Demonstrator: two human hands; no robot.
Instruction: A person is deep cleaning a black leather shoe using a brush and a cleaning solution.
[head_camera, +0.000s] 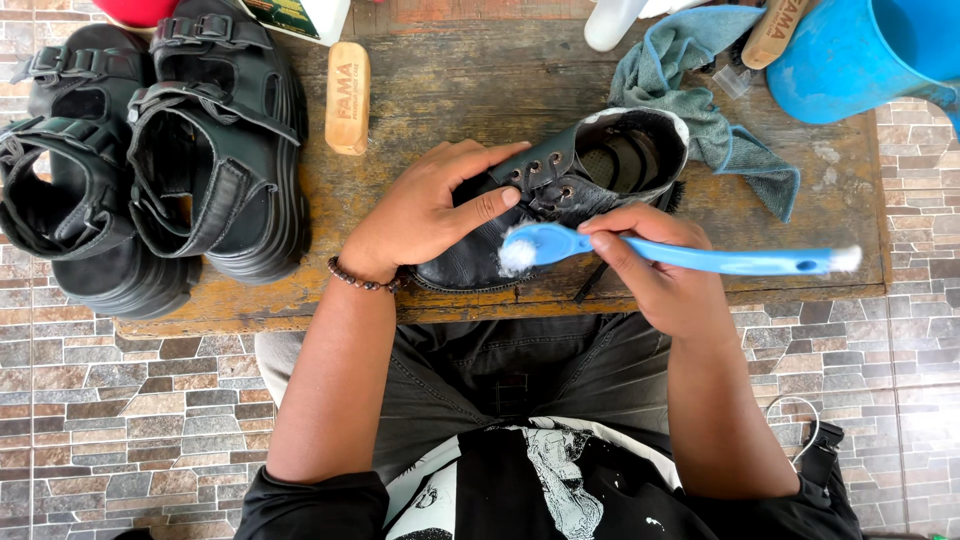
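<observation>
Left hand spread flat over the toe and lace area of a black leather shoe, fingers pressing down, thumb lying along the eyelets. Beaded bracelet at that wrist. Shoe lies near the middle of the wooden table, close to its near edge, opening turned toward 2 o'clock, laces out.

Right hand closed around a long blue brush, pinched near the head end. Bristle head white with foam, touching the shoe's side just below the left thumb. Handle runs out toward 3 o'clock, a dab of foam at its tip.

At 9 to 10 o'clock of the shoe: pair of black strap sandals, partly overhanging the table edge. At 11 o'clock: wooden brush block. At 1 o'clock: crumpled blue-grey cloth, touching the shoe's collar. Beyond it at 2 o'clock: blue bucket.
</observation>
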